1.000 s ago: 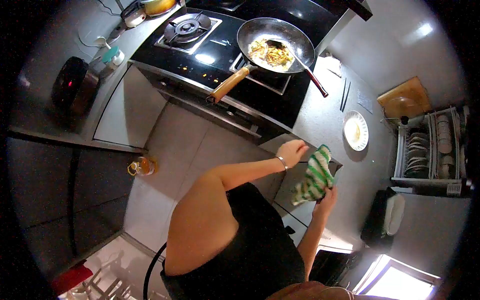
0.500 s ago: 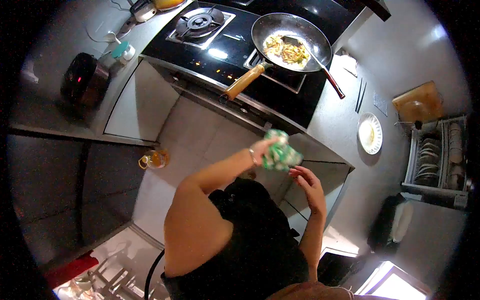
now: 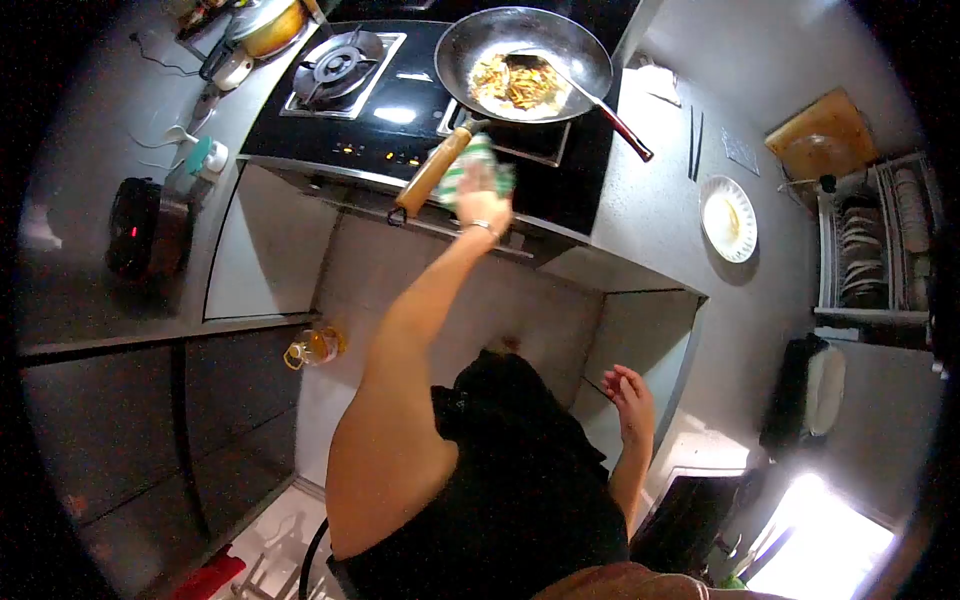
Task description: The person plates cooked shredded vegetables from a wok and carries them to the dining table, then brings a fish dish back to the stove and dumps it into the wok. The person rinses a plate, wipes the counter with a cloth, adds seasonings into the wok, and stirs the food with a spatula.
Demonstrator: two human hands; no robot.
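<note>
My left hand, with a bracelet at the wrist, holds a green-and-white striped cloth against the stove's front edge, just right of the wok's wooden handle. The moving fingers are blurred. Lower right, my right hand hangs in the air, empty, its fingers loosely bent and apart. Above the cloth, the wok sits on the right burner with cooked food and a spatula in it.
The left burner is bare. On the right counter are a white plate and dark chopsticks. A dish rack stands farther right. An oil bottle is on the floor; a yellow pot is at upper left.
The cloth has gone from near the right counter, where my right hand touched it, into my left hand and onto the stove edge. My right hand has let go and moved down.
</note>
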